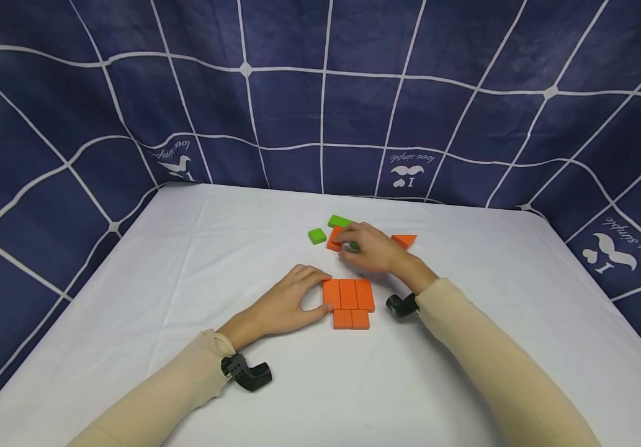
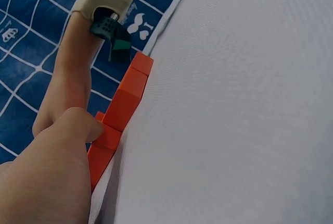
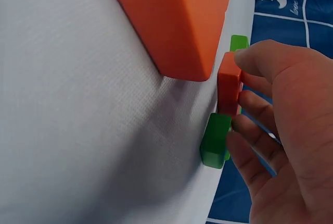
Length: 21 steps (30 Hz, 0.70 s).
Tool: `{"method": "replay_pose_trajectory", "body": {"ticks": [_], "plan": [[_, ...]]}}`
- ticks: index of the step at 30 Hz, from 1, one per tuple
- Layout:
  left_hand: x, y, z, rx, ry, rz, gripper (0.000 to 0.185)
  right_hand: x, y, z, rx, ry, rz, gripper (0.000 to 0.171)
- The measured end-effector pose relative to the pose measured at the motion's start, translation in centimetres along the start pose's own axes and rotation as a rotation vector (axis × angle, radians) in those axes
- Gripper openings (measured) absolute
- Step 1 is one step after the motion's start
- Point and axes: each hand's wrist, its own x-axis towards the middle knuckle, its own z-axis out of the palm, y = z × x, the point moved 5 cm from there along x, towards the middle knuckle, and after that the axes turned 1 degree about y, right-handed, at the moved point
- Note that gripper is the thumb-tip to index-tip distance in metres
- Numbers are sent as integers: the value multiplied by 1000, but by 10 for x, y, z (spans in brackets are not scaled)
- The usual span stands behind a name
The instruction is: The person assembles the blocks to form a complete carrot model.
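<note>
Several flat orange blocks lie together on the white cloth in the head view, three longer ones above two small ones. My left hand holds the leftmost long block at its two ends, a fingertip at the far end and the thumb at the near end. Farther back, my right hand pinches another orange block between thumb and fingers; the hand partly hides it. Close to those fingers stands a dark green block. Bright green blocks lie just beyond and to the left.
An orange triangular block pokes out to the right of the right hand. The white cloth covers the table, and a dark blue checked curtain hangs along its back and sides. Each wrist carries a black camera.
</note>
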Motion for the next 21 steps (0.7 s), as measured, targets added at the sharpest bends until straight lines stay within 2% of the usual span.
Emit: {"method": "replay_pose_trajectory", "body": {"ticks": [12, 17, 21], "plan": [[1, 1, 0, 5, 4, 0, 53, -13, 8, -4, 5, 101, 16, 20], [0, 1, 0, 5, 7, -3, 53, -22, 11, -4, 23, 144, 55, 14], [0, 1, 0, 7, 9, -4, 53, -29, 15, -2, 51, 178, 101, 17]]}}
